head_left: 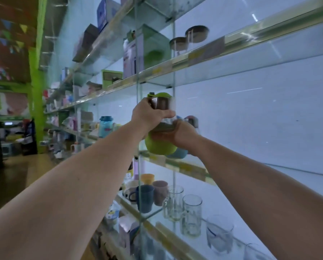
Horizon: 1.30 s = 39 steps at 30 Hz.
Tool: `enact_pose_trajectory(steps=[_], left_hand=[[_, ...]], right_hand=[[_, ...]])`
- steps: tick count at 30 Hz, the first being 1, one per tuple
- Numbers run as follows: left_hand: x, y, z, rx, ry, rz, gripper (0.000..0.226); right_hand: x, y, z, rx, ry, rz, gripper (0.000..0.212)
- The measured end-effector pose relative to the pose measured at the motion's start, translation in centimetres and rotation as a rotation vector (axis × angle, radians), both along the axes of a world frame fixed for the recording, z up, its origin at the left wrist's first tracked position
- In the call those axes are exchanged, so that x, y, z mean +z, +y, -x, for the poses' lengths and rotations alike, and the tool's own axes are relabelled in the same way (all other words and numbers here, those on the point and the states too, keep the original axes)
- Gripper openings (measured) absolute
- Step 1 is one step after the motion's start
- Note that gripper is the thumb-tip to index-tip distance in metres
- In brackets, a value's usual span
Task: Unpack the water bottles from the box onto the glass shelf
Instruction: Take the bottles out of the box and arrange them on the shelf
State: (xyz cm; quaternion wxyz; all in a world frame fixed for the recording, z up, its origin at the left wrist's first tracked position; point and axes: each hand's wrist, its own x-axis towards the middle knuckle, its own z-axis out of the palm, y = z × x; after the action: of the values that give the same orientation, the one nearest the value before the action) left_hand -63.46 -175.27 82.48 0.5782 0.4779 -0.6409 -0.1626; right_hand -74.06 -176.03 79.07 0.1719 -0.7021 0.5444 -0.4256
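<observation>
A green water bottle (159, 148) with a round green base, metal band and green lid is held upright at the front edge of the middle glass shelf (186, 168). My left hand (149, 114) grips its upper part near the lid. My right hand (177, 133) holds its middle from the right side. A blue bottle (178, 152) stands on the shelf just behind it, mostly hidden. The box is out of view.
A vertical glass divider (139, 102) stands just left of the bottle. The lower shelf carries coloured mugs (145, 198) and glass mugs (191, 214). The upper shelf holds boxes (138, 53) and lidded jars (196, 34). More goods line the shelves to the left.
</observation>
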Motion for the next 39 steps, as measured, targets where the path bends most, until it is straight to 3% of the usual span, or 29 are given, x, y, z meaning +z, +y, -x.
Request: enact_pose_trajectory(steps=[3,8,11,13,21,31,39], left_hand=[[0.0,-1.4,4.7,-0.06,-0.033,0.011,0.049],[-2.2,-4.8,10.8,-0.152,-0.061,-0.018,0.059],[-3.6,-7.0,13.3,-0.183,-0.076,-0.073,0.061],[-4.2,-8.2,14.5,-0.204,-0.08,-0.114,0.063],[-4.6,-11.8,16.8,-0.204,-0.117,-0.168,0.07],[-5.4,-13.4,17.4,-0.169,-0.104,-0.139,0.077],[-4.7,-12.5,17.3,-0.148,-0.189,-0.15,0.076]], right_hand=[[0.5,0.7,5.0,-0.106,-0.043,-0.059,0.061],[-0.1,-0.8,10.6,-0.245,0.124,-0.171,0.051],[-0.6,-2.3,12.4,-0.275,0.183,-0.273,0.059],[-0.9,-3.3,13.2,-0.288,0.191,-0.316,0.053],[-1.0,-6.6,14.3,-0.38,0.195,-0.349,0.062],[-2.9,-9.9,14.6,-0.458,0.226,-0.231,0.037],[-3.1,-9.4,15.1,-0.432,0.146,-0.248,0.058]])
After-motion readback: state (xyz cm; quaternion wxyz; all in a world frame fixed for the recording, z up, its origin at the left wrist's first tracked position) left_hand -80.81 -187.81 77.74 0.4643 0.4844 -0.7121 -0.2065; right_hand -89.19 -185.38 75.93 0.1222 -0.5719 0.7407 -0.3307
